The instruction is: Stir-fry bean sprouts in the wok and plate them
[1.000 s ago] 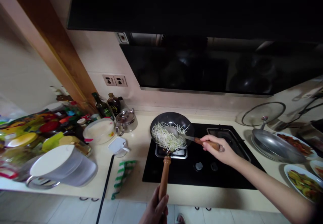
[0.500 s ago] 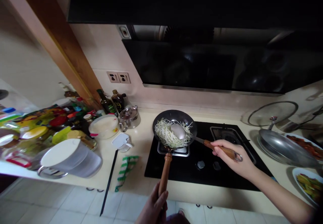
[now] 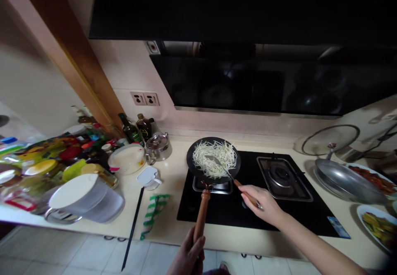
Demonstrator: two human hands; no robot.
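Observation:
My left hand (image 3: 187,256) at the bottom of the view is shut around the upright wooden handle (image 3: 201,217) of a black wok (image 3: 198,167). The wok sits over the left gas burner (image 3: 212,186), with shredded cabbage (image 3: 214,157) spread across it. My right hand (image 3: 257,202) grips the wooden handle (image 3: 245,191) of a metal wok ladle (image 3: 214,160). The ladle's head lies among the shreds, partly hidden by them.
To the right stand a glass lid (image 3: 330,140), a steel pan (image 3: 344,182) and plates of cooked food (image 3: 376,225). The left counter holds a white pitcher (image 3: 83,198), a plastic tub (image 3: 126,159), a steel pot (image 3: 158,147) and bottles (image 3: 130,130). A range hood (image 3: 217,84) hangs overhead.
My right hand has moved down and toward me, drawing the ladle through the cabbage. The shreds now spread wider across the wok. My left hand still holds the wok handle.

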